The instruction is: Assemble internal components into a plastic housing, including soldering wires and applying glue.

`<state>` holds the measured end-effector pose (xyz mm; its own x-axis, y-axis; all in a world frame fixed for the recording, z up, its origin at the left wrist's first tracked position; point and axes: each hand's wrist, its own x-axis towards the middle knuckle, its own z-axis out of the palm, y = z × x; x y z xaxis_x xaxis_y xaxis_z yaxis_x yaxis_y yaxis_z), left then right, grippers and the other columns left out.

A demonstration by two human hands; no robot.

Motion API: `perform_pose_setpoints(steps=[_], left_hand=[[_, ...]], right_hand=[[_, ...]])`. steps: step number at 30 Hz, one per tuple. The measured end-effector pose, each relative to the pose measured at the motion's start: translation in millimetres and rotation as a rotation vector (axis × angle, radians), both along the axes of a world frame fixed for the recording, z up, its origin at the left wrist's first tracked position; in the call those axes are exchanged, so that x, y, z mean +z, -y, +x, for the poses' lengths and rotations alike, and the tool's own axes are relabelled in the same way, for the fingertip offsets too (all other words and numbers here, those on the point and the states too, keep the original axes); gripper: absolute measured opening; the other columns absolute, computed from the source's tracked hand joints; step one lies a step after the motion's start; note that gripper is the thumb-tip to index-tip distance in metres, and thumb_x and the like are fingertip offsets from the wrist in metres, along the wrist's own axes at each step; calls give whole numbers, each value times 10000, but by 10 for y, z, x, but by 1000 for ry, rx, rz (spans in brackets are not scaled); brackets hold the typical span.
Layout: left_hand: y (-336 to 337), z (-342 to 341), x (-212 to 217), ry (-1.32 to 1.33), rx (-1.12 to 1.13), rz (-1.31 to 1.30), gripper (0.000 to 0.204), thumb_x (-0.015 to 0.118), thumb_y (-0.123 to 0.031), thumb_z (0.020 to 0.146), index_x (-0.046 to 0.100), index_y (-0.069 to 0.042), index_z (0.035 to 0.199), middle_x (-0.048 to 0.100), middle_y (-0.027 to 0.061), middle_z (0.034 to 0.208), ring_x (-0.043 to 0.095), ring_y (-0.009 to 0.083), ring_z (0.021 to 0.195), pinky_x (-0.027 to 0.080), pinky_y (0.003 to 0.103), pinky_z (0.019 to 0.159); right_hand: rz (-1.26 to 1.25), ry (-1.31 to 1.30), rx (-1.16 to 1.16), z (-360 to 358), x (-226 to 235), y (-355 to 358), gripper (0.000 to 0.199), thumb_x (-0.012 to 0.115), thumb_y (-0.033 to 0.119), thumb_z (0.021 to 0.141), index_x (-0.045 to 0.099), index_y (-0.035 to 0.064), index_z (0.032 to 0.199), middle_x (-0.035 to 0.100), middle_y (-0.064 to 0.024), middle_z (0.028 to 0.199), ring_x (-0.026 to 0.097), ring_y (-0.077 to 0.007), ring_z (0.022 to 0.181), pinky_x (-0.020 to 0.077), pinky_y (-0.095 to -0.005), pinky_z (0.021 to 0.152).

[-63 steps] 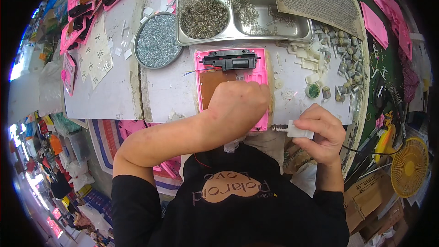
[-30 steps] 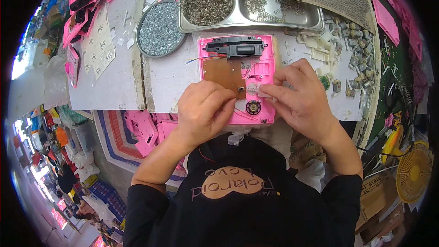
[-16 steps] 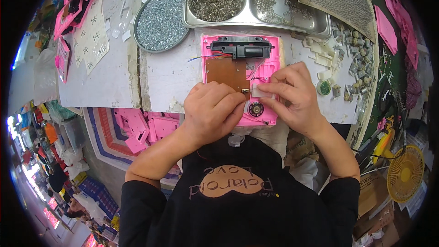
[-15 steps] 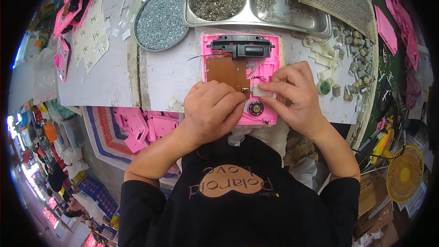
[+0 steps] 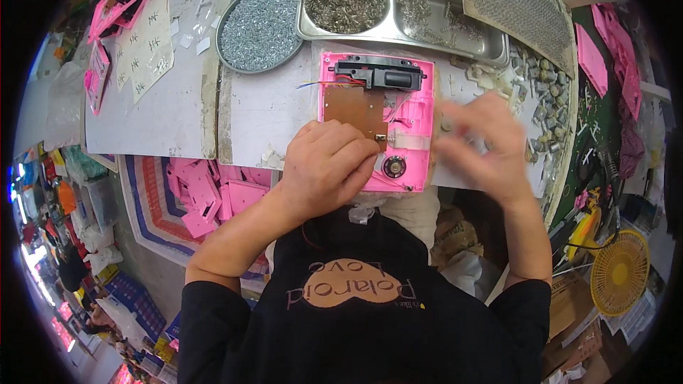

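Note:
A pink plastic casing [image 5: 425,99] lies open-side up on the table in front of me. Inside it are a brown circuit board [image 5: 352,107], a black mechanism [image 5: 398,80] along the far edge and a small round speaker [image 5: 393,166]. A whitish block [image 5: 411,142] sits just above the speaker, beside the board. My left hand [image 5: 327,163] is closed over the near left corner of the board and casing, thumb and forefinger pressed together; what they grip is hidden. My right hand [image 5: 491,146], smeared by motion, is right of the casing, apart from it, near small loose parts.
A round tray of small silvery pieces [image 5: 260,28] and a steel compartment tray [image 5: 427,41] with springs stand at the back. Small metal parts [image 5: 551,92] are scattered right. Pink pieces [image 5: 192,195] fill a striped bag [image 5: 153,203] below left. A yellow fan [image 5: 619,272] stands lower right.
My right hand has left the whitish block and moved right, off the casing. The block stays in the casing. My left hand keeps its place on the board.

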<state>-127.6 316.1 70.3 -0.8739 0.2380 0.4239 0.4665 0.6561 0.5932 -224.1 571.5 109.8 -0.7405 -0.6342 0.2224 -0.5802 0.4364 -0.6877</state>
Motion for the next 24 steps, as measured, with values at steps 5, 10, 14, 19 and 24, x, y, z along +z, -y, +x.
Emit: perform_pose_setpoints(steps=[5,10,14,19,24], left_hand=[[20,-24,49,21,-1,87,193,771,-5,752,691,-71,915,664,72,867,633,258,738,467,374,679],[274,-267,99,-105,202,132,197,760,-19,752,682,-70,925,637,92,923,625,304,802,502,395,735],[337,-316,103,-68,146,94,179,761,-48,753,673,-70,908,639,80,925,621,289,844,481,412,741],[191,-185,1,-7,32,94,221,790,-25,711,672,-77,891,655,54,917,627,261,835,451,387,743],[163,-149,-103,-19,61,100,216,788,-47,700,669,-95,874,645,33,900,619,246,825,411,391,745]], right_hand=[[-451,-78,-380,-571,329,-83,250,744,-9,898,738,-1,1148,700,-9,966,591,-72,827,477,-216,778],[-722,-424,-374,-919,437,118,214,726,-40,903,713,-31,1116,689,-27,964,596,-72,849,472,-200,752],[-205,-262,-118,-393,438,263,234,750,-40,844,724,34,1065,674,-20,777,617,-110,675,488,-244,624],[343,-251,189,-94,33,455,317,755,67,798,730,97,1112,603,-44,612,608,-217,530,463,-358,492],[590,-344,325,-177,69,483,308,704,135,813,690,104,1119,595,-42,585,633,-227,534,466,-383,477]])
